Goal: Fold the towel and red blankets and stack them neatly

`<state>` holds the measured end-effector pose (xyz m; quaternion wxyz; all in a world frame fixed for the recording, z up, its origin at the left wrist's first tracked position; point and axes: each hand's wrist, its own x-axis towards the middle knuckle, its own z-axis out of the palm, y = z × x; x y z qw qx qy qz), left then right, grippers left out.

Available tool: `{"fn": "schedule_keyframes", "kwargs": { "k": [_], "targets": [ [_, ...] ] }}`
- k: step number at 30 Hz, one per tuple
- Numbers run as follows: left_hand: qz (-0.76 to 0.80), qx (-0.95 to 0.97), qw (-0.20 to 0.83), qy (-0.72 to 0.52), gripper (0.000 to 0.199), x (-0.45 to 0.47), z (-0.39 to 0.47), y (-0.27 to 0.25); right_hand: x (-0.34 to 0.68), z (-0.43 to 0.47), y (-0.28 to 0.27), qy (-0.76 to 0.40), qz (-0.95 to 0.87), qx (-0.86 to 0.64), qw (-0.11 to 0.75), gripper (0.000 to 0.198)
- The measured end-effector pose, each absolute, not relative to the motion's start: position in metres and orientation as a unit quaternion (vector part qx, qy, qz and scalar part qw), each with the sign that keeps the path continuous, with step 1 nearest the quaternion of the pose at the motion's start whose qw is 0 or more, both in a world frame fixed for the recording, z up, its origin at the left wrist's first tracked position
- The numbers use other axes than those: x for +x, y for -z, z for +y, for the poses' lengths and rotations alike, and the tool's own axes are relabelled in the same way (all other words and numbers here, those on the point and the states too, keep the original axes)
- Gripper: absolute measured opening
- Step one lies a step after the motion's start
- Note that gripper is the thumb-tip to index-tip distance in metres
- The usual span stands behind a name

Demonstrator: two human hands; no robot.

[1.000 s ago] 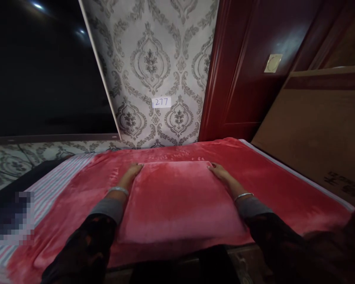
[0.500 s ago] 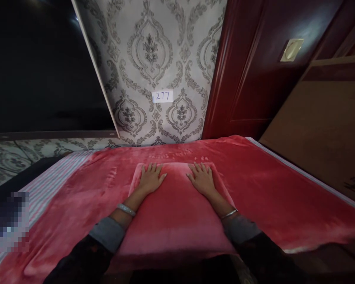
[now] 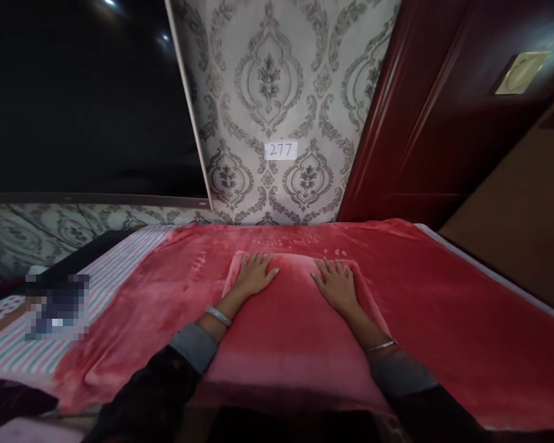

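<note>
A red plush fabric piece, folded into a rectangle (image 3: 290, 320), lies in the middle in front of me. My left hand (image 3: 256, 275) rests flat on its far left corner, fingers spread. Near the far right corner, my right hand (image 3: 336, 284) presses flat with its fingers apart. Neither hand grips anything. Under the folded piece spreads a larger red plush blanket (image 3: 438, 320), lightly creased at its far edge. Silver bangles circle both wrists, and the dark sleeves end in grey cuffs.
A striped sheet (image 3: 115, 283) shows at the left, with a blurred-out patch over something there. Behind stand a large black screen (image 3: 83, 104), patterned wallpaper with a paper label (image 3: 281, 150) reading 277, and a dark red wooden panel (image 3: 410, 123). A brown board (image 3: 521, 215) is at the right.
The camera view has turned left, so everything sits further right in the picture. Both hands stay flat on the folded piece in nearly the same spots.
</note>
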<state>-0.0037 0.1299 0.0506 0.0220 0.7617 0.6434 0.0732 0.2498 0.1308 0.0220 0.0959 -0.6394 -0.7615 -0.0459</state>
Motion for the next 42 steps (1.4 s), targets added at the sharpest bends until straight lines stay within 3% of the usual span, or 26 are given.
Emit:
{"fn": "schedule_keyframes", "kwargs": {
  "k": [5, 9, 15, 21, 32, 42],
  "targets": [
    [0.655, 0.746, 0.035, -0.113, 0.061, -0.011, 0.109, -0.075, 0.253, 0.131, -0.030, 0.023, -0.764, -0.641, 0.070, 0.054],
    [0.577, 0.803, 0.003, -0.150, 0.050, -0.013, 0.033, -0.073, 0.244, 0.126, -0.055, -0.005, -0.774, -0.632, 0.044, 0.056],
    [0.551, 0.807, -0.086, -0.196, 0.053, -0.010, -0.063, -0.028, 0.164, 0.098, -0.076, -0.114, -0.919, -0.377, 0.032, 0.056],
    [0.557, 0.768, -0.218, -0.227, 0.062, -0.003, -0.068, 0.005, 0.101, 0.114, -0.060, -0.094, -0.935, -0.342, -0.008, 0.065],
    [0.560, 0.756, -0.189, -0.283, 0.057, -0.001, -0.067, 0.027, 0.070, 0.185, -0.046, -0.100, -0.916, -0.387, -0.013, 0.063],
    [0.550, 0.756, -0.204, -0.291, 0.054, -0.002, -0.063, 0.022, 0.064, 0.191, -0.051, -0.132, -0.900, -0.415, 0.000, 0.063]
  ]
}}
